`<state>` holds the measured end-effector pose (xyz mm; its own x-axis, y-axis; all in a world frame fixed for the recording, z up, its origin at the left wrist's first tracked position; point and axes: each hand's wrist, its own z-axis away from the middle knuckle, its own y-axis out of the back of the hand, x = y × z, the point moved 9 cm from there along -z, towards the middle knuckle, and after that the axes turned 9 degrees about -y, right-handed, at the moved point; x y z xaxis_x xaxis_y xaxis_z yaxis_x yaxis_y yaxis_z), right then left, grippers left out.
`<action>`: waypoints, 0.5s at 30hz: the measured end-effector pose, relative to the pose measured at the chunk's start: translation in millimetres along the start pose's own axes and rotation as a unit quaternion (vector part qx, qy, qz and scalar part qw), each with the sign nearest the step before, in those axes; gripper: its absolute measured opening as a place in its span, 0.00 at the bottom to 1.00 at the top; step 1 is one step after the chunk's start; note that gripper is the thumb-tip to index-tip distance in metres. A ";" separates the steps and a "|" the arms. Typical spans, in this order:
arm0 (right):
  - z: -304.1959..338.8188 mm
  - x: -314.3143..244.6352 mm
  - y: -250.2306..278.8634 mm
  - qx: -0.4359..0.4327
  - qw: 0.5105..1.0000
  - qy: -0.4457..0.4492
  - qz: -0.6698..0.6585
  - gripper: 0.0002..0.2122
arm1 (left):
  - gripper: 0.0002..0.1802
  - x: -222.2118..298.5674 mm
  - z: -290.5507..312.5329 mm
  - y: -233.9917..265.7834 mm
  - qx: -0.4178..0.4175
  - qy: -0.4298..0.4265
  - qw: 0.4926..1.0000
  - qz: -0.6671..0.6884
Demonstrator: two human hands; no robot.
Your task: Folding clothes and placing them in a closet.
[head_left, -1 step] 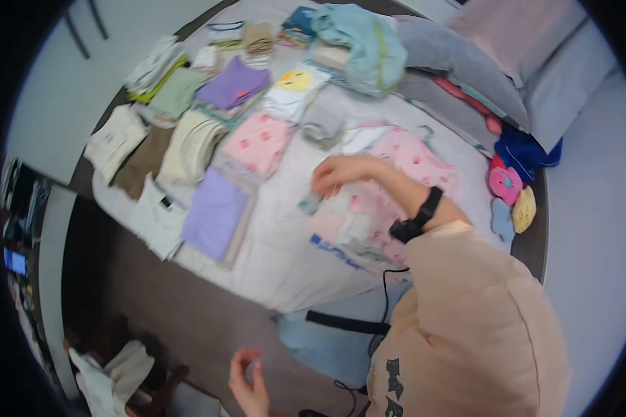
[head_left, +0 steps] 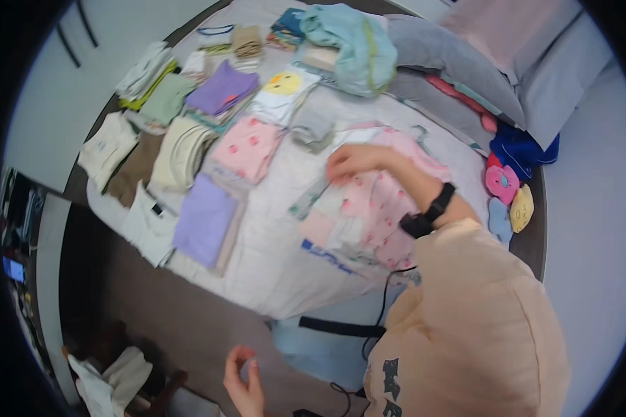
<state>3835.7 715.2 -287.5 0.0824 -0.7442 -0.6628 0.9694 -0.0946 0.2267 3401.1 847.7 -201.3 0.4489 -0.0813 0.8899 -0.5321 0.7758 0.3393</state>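
1. Across the near right part of the bed (head_left: 264, 250), the pink garment (head_left: 389, 215) lies spread out, partly under the line of the right forearm.

2. Right hand (head_left: 355, 163): positioned at the left side of the pink garment, fingers bent downward. A narrow grey-green strip (head_left: 309, 199) runs from beneath the fingertips toward the lower left. Blur and the angle of the hand hide the contact; whether the fingers pinch the strip is not determinable.

3. Left hand (head_left: 243, 382): low in the view, beyond the bed edge. Thumb and fingers stand apart, curved, with nothing between them.

4. Handling, pink garment: judged light, limp and not fragile. Expect creasing and shifting of loose layers rather than resistance. Recommended hold: two separated points along an outer edge, thumb above and fingers below.

5. Surface, pink garment: matte, thin-looking cloth with small, darker pink motifs; outline irregular, with shallow wrinkles.

6. Adjacent items: a grey garment (head_left: 313, 128), compactly folded, with rounded edges; a pink folded stack (head_left: 249, 148), roughly rectangular; a purple folded garment (head_left: 203, 219), smooth and flat-faced.

7. Far side: a mint-coloured bundle (head_left: 355, 52), bulky and loosely creased, near plump grey pillows (head_left: 459, 62).
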 end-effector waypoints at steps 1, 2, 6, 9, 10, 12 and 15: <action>29.2 40.5 59.8 0.102 0.995 -0.012 0.005 0.10 | 0.17 4.6 -11.6 -26.5 -0.018 -0.005 1.000 -0.009; 59.5 86.3 118.1 0.192 0.980 -0.044 0.034 0.09 | 0.17 12.8 -20.7 -52.6 -0.024 -0.015 1.000 -0.011; 167.4 273.0 279.9 0.529 0.779 -0.235 0.241 0.16 | 0.17 48.3 -41.3 -146.1 -0.054 -0.110 0.992 -0.036; 140.0 368.5 283.4 0.455 0.819 -0.279 0.210 0.19 | 0.18 77.4 -31.7 -196.9 -0.072 -0.109 0.990 -0.044; 134.1 381.7 283.5 0.451 0.825 -0.272 0.203 0.19 | 0.18 90.7 -28.6 -214.7 -0.103 -0.117 0.986 -0.063; 111.2 404.3 260.2 0.387 0.866 -0.293 0.121 0.20 | 0.18 111.6 -25.9 -237.2 -0.133 -0.123 0.978 -0.100; 119.0 422.3 260.5 0.490 0.818 -0.300 0.027 0.17 | 0.18 135.0 -27.5 -254.6 -0.116 -0.126 0.978 -0.116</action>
<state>4095.5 297.6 -423.5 -0.2949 -0.9273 -0.2304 0.2934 -0.3174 0.9017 3616.9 656.5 -175.9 0.3317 -0.4005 0.8542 -0.2465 0.8372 0.4882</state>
